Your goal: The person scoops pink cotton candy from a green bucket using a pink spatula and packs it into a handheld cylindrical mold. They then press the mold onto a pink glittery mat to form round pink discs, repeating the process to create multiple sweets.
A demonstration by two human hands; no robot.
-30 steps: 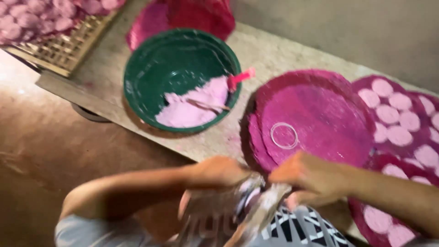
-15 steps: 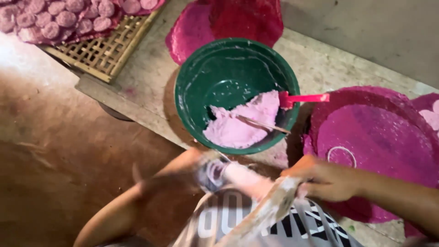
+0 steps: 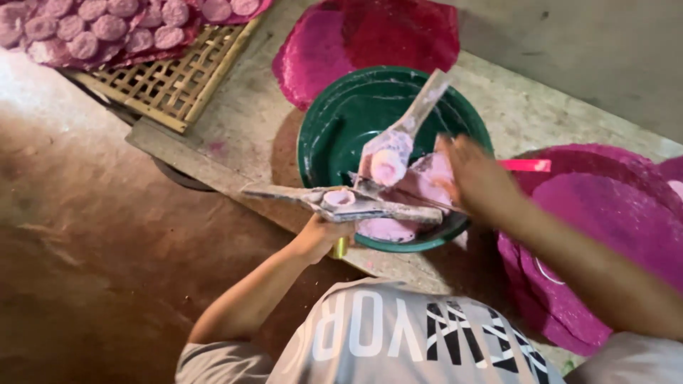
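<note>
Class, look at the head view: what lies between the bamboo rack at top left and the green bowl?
Only a bare stretch of the grey tabletop separates the bamboo rack from the green bowl, with a faint pink smudge; the head view shows it.

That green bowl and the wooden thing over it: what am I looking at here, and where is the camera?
The camera sits on a person's head and looks down at their own two bare hands; there is no machine. The left hand grips a hinged wooden press, opened up, with a small pink disc on its raised flap. The right hand, blurred, reaches over the green bowl, which holds pink dough. The bowl stands on a worn table. Round pink mats lie beside it, and a bamboo rack carries rows of pink discs.
</note>
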